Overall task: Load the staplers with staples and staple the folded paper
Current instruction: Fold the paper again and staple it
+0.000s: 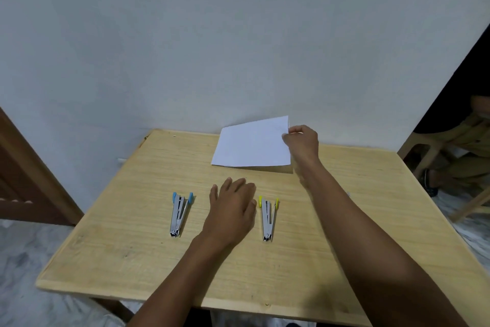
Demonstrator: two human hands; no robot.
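The left hand (232, 211) lies palm down with fingers relaxed, its forearm coming in from seven o'clock. The right forearm comes in from five o'clock, stretched farther out, and the right hand (303, 141) pinches the folded paper (252, 145) at its three o'clock edge.

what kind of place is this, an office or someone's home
Most likely a plain room in a home, though that is a guess: a small wooden table stands by a bare painted wall, with a marble-patterned floor and a brown wooden door at the left.
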